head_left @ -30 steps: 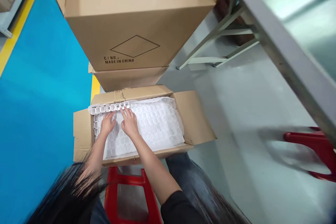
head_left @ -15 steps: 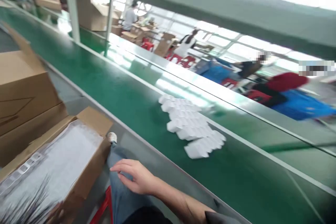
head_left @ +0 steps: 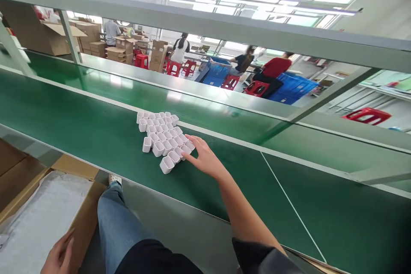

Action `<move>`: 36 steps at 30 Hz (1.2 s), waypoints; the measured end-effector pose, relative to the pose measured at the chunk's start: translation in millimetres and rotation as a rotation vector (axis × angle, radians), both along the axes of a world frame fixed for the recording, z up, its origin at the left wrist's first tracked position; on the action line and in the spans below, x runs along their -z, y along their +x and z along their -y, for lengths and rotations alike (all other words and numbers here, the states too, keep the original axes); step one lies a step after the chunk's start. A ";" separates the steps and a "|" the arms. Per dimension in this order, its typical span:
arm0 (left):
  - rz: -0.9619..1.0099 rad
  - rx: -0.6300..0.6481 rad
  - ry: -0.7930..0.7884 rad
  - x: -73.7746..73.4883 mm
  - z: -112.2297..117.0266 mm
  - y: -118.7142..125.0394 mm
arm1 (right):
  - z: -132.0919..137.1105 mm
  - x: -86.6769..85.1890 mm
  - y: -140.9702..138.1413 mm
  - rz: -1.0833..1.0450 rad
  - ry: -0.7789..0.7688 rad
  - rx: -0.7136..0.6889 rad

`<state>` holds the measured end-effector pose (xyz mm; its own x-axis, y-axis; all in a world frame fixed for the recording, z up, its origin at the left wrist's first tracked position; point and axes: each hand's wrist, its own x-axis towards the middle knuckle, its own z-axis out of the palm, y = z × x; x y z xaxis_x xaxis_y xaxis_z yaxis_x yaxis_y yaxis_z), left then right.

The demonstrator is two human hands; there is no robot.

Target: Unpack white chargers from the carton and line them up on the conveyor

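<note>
A cluster of small white square plastic cups [head_left: 165,135] stands on the green conveyor belt, mostly upright with mouths up and packed close together. One cup [head_left: 147,144] stands slightly apart at the near left side. My right hand [head_left: 204,158] reaches to the cluster's right end, thumb and fingers apart around the end cups; I cannot tell how firmly it touches them. At the lower left, my left hand [head_left: 59,254] is beside the wall of an open cardboard box [head_left: 85,227], its fingers and thumb apart with nothing visible between them. White sheeting [head_left: 48,214] covers the box's contents.
The green belt [head_left: 80,120] crosses the view, with a pale rail [head_left: 224,137] along its far side. A grey beam [head_left: 192,21] runs overhead. Beyond are several people, red stools [head_left: 257,88], blue bins [head_left: 292,89] and stacked cartons [head_left: 90,36].
My right hand has moved from above my leg out over the belt to the cups. The view has swung right and levelled. My left hand now shows more clearly by the box.
</note>
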<state>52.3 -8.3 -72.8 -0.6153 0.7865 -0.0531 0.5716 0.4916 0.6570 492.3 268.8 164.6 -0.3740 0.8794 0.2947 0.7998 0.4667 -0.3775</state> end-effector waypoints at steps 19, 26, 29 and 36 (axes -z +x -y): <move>-0.399 0.627 0.424 -166.8 -211.0 243.0 | 8.6 -0.1 -31.6 0.236 -0.175 0.136; -0.380 0.655 0.426 -163.5 -215.4 242.6 | 15.8 -1.8 -32.4 0.257 -0.216 0.102; -0.379 0.668 0.422 -164.3 -215.0 247.2 | 19.0 -3.2 -31.0 0.253 -0.248 0.057; -0.345 0.719 0.416 -163.1 -215.5 262.2 | 19.8 -9.7 -28.7 0.305 -0.345 0.052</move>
<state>314.5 207.2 90.3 0.1045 0.9020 0.4188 0.8479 -0.3009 0.4365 463.6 249.0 174.2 -0.3513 0.9264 -0.1357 0.9174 0.3117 -0.2473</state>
